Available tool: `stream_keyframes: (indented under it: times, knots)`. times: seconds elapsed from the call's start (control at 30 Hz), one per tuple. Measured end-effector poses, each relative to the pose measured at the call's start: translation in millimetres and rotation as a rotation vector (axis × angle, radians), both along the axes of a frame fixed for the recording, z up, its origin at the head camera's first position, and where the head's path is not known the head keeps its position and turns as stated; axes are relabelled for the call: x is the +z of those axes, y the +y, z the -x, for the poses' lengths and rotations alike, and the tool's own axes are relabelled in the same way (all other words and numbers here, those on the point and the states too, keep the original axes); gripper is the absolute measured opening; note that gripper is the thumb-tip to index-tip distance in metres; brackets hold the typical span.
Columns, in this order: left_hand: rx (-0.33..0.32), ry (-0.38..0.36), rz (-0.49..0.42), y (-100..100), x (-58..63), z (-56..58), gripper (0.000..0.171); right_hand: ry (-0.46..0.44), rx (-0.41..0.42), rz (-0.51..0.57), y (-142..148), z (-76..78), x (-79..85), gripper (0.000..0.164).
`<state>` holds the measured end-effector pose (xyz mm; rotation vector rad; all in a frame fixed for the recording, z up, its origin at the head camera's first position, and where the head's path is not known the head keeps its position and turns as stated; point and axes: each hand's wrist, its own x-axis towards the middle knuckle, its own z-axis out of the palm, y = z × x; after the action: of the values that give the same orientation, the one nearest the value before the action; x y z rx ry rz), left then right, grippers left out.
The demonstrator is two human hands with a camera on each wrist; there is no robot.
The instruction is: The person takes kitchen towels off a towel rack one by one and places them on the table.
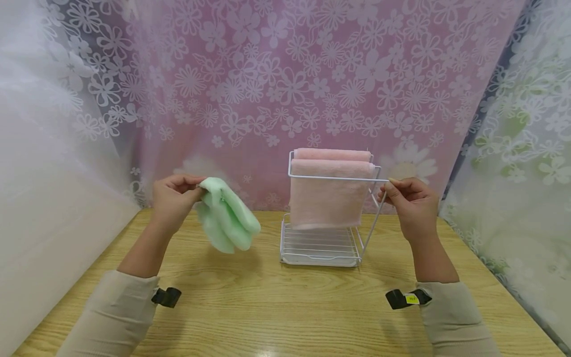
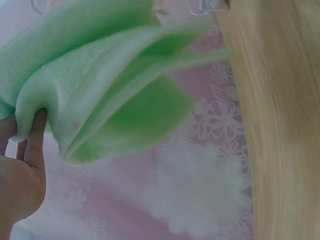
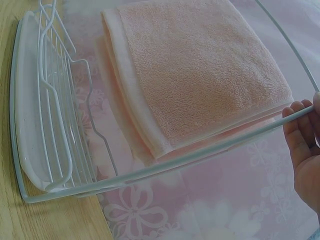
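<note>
My left hand (image 1: 176, 201) pinches a light green towel (image 1: 227, 218) by one end, and its folded layers hang loose in the air over the table. In the left wrist view the green towel (image 2: 100, 85) fans out from between thumb and fingers. My right hand (image 1: 412, 206) pinches the upper right corner of a white wire rack (image 1: 321, 258). Over the rack's upper bars hangs a pink towel (image 1: 330, 198), folded, its lower edge above the wire shelf. In the right wrist view the fingers curl round the rack's bar, beside the pink towel (image 3: 200, 70).
The rack stands on a wood-grain table (image 1: 267, 307), with a white tray (image 3: 30, 110) under its wire shelf. A pink flowered curtain (image 1: 267, 74) closes off the back. Pale sheeting hangs on both sides. Black straps (image 1: 166, 297) sit at the wrists.
</note>
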<state>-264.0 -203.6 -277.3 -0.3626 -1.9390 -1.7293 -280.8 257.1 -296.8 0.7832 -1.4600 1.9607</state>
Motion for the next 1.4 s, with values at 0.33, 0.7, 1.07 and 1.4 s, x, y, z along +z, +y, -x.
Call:
stream_keyframes:
  times: [0.33, 0.7, 1.07, 1.4]
  knots:
    - [0.105, -0.113, 0.173, -3, -14.1, 6.9, 0.017, 0.007, -0.026, -0.009, -1, -1.2, 0.2, 0.01]
    - [0.124, -0.128, 0.468, -5, -19.4, 2.7, 0.014, 0.0, -0.018, -0.008, -1, -1.6, 0.4, 0.011]
    - [-0.037, -0.109, 0.542, 2, -17.8, -4.4, 0.013, 0.001, -0.018, -0.008, -2, -3.0, 1.6, 0.011]
    - [-0.272, -0.207, 0.599, 8, -17.5, -1.7, 0.012, -0.002, -0.013, -0.008, -2, -2.1, 1.4, 0.01]
